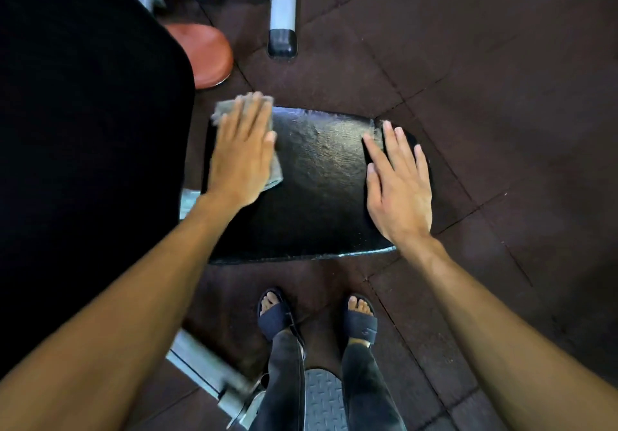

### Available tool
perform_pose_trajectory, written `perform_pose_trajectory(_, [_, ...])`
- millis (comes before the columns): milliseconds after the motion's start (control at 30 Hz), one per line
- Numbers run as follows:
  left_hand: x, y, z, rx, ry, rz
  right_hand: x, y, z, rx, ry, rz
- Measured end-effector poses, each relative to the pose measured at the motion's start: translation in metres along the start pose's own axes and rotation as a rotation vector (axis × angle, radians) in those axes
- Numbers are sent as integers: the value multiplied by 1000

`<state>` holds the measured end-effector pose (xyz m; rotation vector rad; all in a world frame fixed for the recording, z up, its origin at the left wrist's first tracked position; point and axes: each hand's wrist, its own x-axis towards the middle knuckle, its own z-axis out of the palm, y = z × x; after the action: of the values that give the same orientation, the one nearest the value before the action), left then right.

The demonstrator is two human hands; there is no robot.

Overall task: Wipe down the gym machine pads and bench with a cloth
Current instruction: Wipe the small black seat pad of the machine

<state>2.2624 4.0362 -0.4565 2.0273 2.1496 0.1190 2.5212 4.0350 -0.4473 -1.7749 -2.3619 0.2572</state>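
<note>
A black seat pad (pixel 314 179) of the gym machine lies below me, its worn surface shiny. My left hand (pixel 242 152) presses flat on a grey cloth (pixel 224 109) at the pad's far left corner, fingers spread over it. The cloth's edges show beyond the fingertips and beside the thumb. My right hand (pixel 398 183) rests flat on the pad's right edge, fingers apart, holding nothing. A large black back pad (pixel 83 129) fills the left side.
A brown round pad (pixel 204 52) sits beyond the back pad. Pale machine frame legs (pixel 282 5) stand at the top, and another frame bar (pixel 207 367) runs at the bottom left. My sandalled feet (pixel 317 317) stand on dark rubber floor tiles (pixel 501 62).
</note>
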Motion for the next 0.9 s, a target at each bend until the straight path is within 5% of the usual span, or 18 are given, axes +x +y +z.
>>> perform_pose_trajectory(167, [-102,36,12,-117,7,-61,-1,-5,0,-29,-4,31])
perform_pose_trajectory(300, [-91,93,22,-164,0,83,-2,-5,2,-55,-36,21])
perform_pose_trajectory(433, [-49,103,10,-419,-16,253,1,11,-3,248,-17,41])
perform_pose_trajectory(500, [-48,79,4,-499,87,194,0,9,-7,343,-8,71])
perform_pose_trajectory(633, [-65,27,14,-347,179,-65,-5,-52,-7,293,-21,116])
perform_pose_trajectory(767, [-70,21,24,-244,157,-17,-27,-122,23,86,-108,113])
perform_pose_trajectory(900, [-71,20,22,-247,164,-26,-53,-86,16,-9,-186,38])
